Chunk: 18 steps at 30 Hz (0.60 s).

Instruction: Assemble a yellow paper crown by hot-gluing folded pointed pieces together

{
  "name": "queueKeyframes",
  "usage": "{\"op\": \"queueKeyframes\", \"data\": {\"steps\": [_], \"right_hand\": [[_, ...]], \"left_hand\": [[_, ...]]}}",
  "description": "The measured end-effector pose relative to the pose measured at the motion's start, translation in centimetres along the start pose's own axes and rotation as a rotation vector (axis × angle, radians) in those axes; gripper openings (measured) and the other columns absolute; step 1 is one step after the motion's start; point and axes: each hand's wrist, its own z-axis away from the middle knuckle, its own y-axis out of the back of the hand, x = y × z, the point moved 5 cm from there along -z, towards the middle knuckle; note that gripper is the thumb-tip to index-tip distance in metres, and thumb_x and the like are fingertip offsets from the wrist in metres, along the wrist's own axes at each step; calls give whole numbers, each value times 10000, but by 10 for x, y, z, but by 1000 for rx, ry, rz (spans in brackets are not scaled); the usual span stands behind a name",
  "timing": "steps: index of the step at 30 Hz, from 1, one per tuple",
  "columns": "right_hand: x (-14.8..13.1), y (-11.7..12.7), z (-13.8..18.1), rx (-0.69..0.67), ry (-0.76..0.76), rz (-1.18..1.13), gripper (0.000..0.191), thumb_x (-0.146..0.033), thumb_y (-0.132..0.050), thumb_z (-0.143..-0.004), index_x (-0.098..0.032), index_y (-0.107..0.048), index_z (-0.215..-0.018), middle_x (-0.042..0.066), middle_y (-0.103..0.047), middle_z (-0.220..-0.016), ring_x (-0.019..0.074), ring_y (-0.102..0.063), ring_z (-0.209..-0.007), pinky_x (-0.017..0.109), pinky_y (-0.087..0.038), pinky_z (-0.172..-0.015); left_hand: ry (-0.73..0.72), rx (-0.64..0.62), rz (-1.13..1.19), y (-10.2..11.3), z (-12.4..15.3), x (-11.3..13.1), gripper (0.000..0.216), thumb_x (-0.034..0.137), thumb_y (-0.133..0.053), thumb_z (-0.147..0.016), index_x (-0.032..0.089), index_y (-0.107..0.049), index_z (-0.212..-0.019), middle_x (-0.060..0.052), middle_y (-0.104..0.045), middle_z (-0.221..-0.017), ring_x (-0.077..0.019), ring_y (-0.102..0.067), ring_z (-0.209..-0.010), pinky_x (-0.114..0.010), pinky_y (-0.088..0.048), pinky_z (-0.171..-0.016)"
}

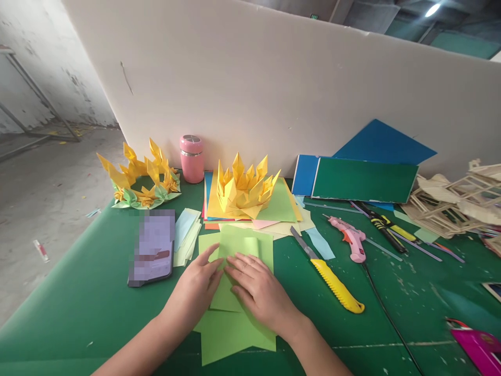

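Light green paper sheets [238, 334] lie stacked and overlapping on the green table before me, with a folded green piece [230, 295] on top. My right hand [254, 284] rests flat on this folded piece, its fingers stretched out and slightly apart. At the piece's left edge is my left hand [201, 279], touching the paper with fingers apart, some of them partly bent. A yellow-handled knife [332, 282] lies to the right, its blade towards the paper pile. Behind the sheets, a yellow folded-paper lotus [246, 190] sits on coloured paper [284, 201].
A phone [152, 248] and paper strips [188, 235] lie at left. Behind them stand a paper-flower crown [146, 196] and a pink flask [192, 159]. At right are a pink glue gun [352, 237] with its cable, pliers [381, 227] and a wooden model [450, 201].
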Motion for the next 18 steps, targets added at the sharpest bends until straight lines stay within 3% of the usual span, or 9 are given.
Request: {"op": "queueKeyframes", "data": {"steps": [3,8,18], "right_hand": [[-1,0,-1,0,1,-6,380,-240,-445,-946,-234,-530,-1316,37,-532,-1384,240,-443,-1308,487,-385,-1076],[0,1,2,45,-18,38,397,-211,-457,-933,-207,-527,-1324,51,-546,-1369,236,-463,-1293,463,-416,-1063],[29,21,12,176,-242,278,358,-150,-424,-921,-128,-619,-1220,99,-638,-1252,266,-558,-1165,482,-465,-973]], "left_hand": [[-140,-29,-132,0,-3,9,331,131,-376,-888,147,-706,-878,-157,-712,-1084,-244,-706,-901,-352,-585,-758],[-311,-75,-282,-5,-4,18,360,54,-355,-861,161,-684,-760,-135,-735,-909,-242,-688,-855,-357,-571,-723],[-256,-104,-232,-13,0,3,287,89,-393,-867,195,-649,-791,-116,-708,-1031,-237,-657,-828,-382,-538,-731]]}}
